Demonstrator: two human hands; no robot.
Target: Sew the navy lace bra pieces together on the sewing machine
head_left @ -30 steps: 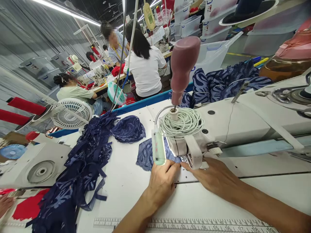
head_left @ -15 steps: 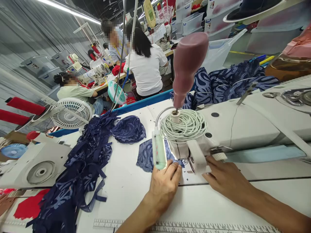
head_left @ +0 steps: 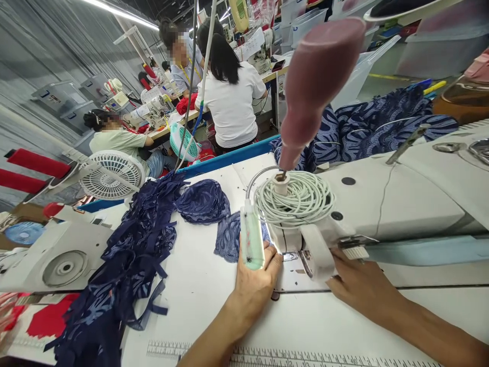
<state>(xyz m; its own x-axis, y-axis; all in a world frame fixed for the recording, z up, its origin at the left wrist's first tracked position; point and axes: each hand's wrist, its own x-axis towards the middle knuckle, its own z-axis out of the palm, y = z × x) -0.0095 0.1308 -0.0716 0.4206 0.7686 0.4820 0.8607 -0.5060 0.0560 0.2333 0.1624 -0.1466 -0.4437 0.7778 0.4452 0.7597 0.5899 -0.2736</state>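
My left hand (head_left: 254, 275) rests on the white sewing table, its bent fingers closed at the near edge of a navy lace piece (head_left: 228, 239). A pale green lamp (head_left: 252, 239) on a bendy metal neck covers part of that hand and the lace. My right hand (head_left: 355, 278) reaches in beside the sewing machine head (head_left: 284, 237); its fingertips are hidden behind the machine's front parts. The presser foot area lies between the two hands. A stack of navy lace cups (head_left: 202, 201) lies beyond my left hand.
A long heap of navy straps and lace (head_left: 126, 255) runs along the left. A pink-handled tool (head_left: 317, 86) stands up from a coil of pale cord (head_left: 294, 199) on the machine. A printed ruler (head_left: 290, 357) marks the near edge. Co-workers sit at machines behind.
My left hand and the lace piece have shifted slightly left, away from the needle area. My right hand stays by the machine. The view has tilted a little.
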